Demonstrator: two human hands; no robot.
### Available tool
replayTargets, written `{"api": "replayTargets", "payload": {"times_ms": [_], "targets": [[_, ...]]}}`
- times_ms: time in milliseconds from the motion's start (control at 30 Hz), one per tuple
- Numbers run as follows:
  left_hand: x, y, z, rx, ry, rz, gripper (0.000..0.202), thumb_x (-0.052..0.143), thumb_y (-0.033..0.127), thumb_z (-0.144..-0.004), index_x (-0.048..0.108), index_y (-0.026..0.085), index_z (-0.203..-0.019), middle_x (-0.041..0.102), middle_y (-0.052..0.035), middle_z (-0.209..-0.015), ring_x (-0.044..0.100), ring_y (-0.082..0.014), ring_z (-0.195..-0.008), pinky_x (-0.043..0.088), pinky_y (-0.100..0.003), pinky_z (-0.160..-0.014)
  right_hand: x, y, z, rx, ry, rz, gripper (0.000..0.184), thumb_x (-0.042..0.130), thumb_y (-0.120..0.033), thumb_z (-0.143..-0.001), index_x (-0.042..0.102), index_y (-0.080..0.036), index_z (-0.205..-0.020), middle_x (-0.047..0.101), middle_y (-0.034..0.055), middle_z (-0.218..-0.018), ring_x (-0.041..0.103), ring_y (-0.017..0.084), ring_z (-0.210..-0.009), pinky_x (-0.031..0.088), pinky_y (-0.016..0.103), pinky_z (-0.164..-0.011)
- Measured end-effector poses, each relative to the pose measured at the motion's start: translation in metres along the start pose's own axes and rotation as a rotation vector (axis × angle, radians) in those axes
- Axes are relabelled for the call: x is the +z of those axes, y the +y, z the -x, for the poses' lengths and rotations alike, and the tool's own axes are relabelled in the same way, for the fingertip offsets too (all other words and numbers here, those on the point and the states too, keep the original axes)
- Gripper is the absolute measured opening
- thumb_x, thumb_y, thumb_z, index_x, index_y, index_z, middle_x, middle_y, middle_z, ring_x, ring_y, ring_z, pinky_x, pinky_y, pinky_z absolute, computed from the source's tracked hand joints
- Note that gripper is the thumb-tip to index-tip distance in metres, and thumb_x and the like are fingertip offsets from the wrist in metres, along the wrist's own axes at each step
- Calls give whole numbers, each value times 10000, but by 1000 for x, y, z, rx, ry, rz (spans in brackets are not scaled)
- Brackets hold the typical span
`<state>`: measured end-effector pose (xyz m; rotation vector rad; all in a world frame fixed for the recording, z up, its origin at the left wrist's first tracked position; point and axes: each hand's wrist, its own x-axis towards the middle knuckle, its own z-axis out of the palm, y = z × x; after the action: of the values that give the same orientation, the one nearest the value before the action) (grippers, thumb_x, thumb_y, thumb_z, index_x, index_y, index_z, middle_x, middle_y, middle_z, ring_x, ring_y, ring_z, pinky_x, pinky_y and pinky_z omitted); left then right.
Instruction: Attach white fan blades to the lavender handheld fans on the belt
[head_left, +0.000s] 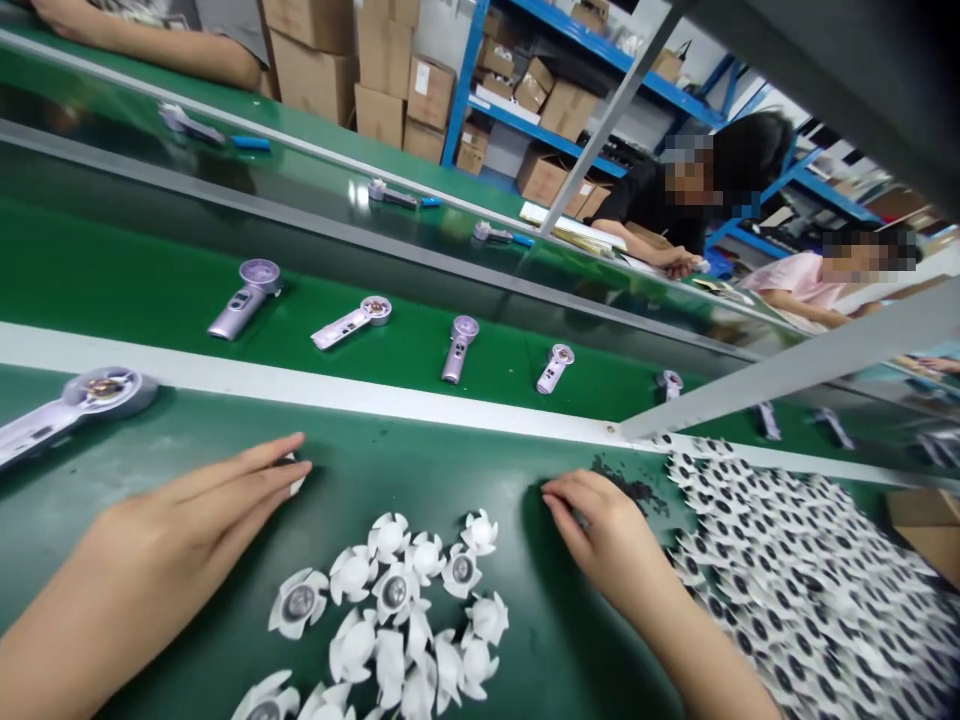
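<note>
My left hand (202,520) is closed, its fingers pressed together around a white fan blade (298,486), of which only small bits show at the fingertips. A loose group of white fan blades (352,645) lies on the green worktop between my hands, some with a dark round hub facing up. My right hand (600,515) is pinched, thumb against fingertips, low over the worktop; whatever it may hold is hidden. Just behind it is a scatter of tiny black parts (634,485). A lilac handheld fan body (97,395) lies left of my left hand, its round head uncovered.
Several lilac fan bodies (460,350) lie along the green conveyor belt (150,260) beyond the white rail (375,400). Many fan blades (795,560) cover the right side, near a cardboard box (926,525). A slanted white post (787,360) stands at right. Other people sit across the line.
</note>
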<state>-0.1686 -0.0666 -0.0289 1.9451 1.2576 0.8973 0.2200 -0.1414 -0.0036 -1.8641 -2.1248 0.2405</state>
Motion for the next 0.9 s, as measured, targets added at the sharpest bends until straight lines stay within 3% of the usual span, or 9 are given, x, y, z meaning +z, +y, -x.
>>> {"api": "replayTargets", "payload": {"times_ms": [100,200,300,367,433,567,667,767,900], "targets": [[3,-3,7,55,-2,-284,447,666,259,-855,627,456,-1254,535,205,-1400,638,-235,-1155,458,-273,-1061,7,0,0,-62,23,97,219,480,-156,-940,699,-157,-954,691,119,-928,655,246,-849,558,419,-817],[1,-2,8,109,-69,-331,364,643,317,-868,669,398,-1222,599,100,-1369,651,-257,-1137,446,-308,-1078,9,1,-3,-115,19,211,222,468,-137,-931,690,-132,-908,688,131,-871,657,275,-801,562,454,-772],[-5,-1,0,37,-49,-389,409,642,427,-851,664,294,-1237,605,-39,-1356,616,-321,-1148,461,-399,-1044,8,-2,-9,-130,32,240,214,453,-133,-917,649,-133,-833,658,135,-799,633,286,-731,548,466,-694],[-7,-1,-6,2,-63,-432,483,637,499,-836,652,240,-1243,600,-111,-1316,570,-361,-1161,456,-470,-1015,7,-14,-19,-118,38,183,184,453,-129,-909,608,-158,-814,631,103,-774,613,249,-700,537,404,-653],[-8,-1,-10,-5,-84,-438,441,619,514,-852,676,232,-1185,617,-121,-1258,553,-350,-1153,449,-485,-1002,5,-40,-36,-77,39,-5,150,465,-128,-905,580,-185,-828,608,60,-769,593,199,-688,513,324,-630],[-10,11,-12,-40,-109,-294,386,628,489,-864,672,260,-1171,661,-73,-1204,586,-278,-1116,466,-420,-995,13,-116,-77,-102,-43,-513,118,513,-136,-900,598,-208,-858,607,9,-796,576,145,-719,466,258,-659],[-12,28,-10,-164,-180,-68,361,629,416,-873,657,265,-1199,701,-39,-1024,654,-187,-824,545,-300,-746,26,-159,-99,-173,-159,-769,117,522,-157,-913,612,-206,-856,617,2,-832,580,128,-746,456,242,-658],[-15,38,-10,-267,-162,218,327,663,364,-844,688,214,-1134,673,-9,-807,584,-119,-606,483,-218,-546,38,-176,-106,-197,-208,-867,120,521,-165,-920,614,-202,-853,612,1,-841,575,122,-744,458,241,-663],[-18,39,-10,-350,-142,456,312,781,353,-745,736,168,-993,667,-5,-730,581,-116,-615,473,-205,-556,40,-176,-106,-244,-206,-828,113,545,-143,-901,620,-199,-838,606,-7,-817,567,109,-715,450,228,-644]]}}
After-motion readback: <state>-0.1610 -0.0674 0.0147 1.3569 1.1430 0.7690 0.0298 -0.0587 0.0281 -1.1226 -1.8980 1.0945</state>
